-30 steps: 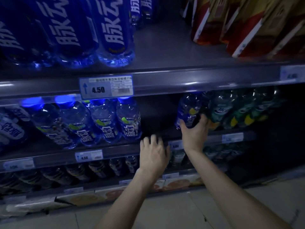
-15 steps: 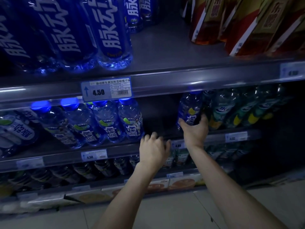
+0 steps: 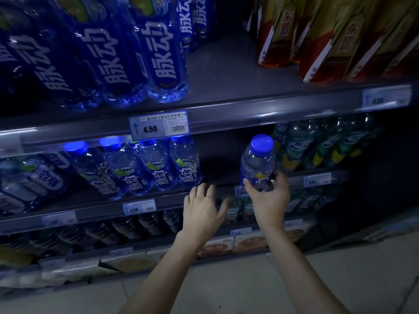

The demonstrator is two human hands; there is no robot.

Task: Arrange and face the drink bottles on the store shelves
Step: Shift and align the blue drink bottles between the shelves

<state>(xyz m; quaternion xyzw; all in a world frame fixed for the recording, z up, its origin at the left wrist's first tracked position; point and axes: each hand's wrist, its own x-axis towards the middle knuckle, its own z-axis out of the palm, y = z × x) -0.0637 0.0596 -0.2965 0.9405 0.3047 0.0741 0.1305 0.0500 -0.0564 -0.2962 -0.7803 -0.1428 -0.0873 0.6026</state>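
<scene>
A small blue-capped drink bottle stands out in front of the middle shelf's edge, and my right hand grips its lower half from below. My left hand hovers with fingers spread at the shelf lip, holding nothing, beside a dark gap in the row. To the left of the gap stands a row of matching blue bottles. Green-labelled bottles fill the shelf to the right of the held bottle.
Large blue bottles and red-and-gold cartons stand on the top shelf. A 4.50 price tag hangs on its lip. Darker bottles fill the lower shelf, boxed goods the bottom one. Tiled floor lies below.
My right hand has pulled the blue-capped bottle forward out of the row, so its cap now shows in front of the shelf. My left hand stays near the shelf lip.
</scene>
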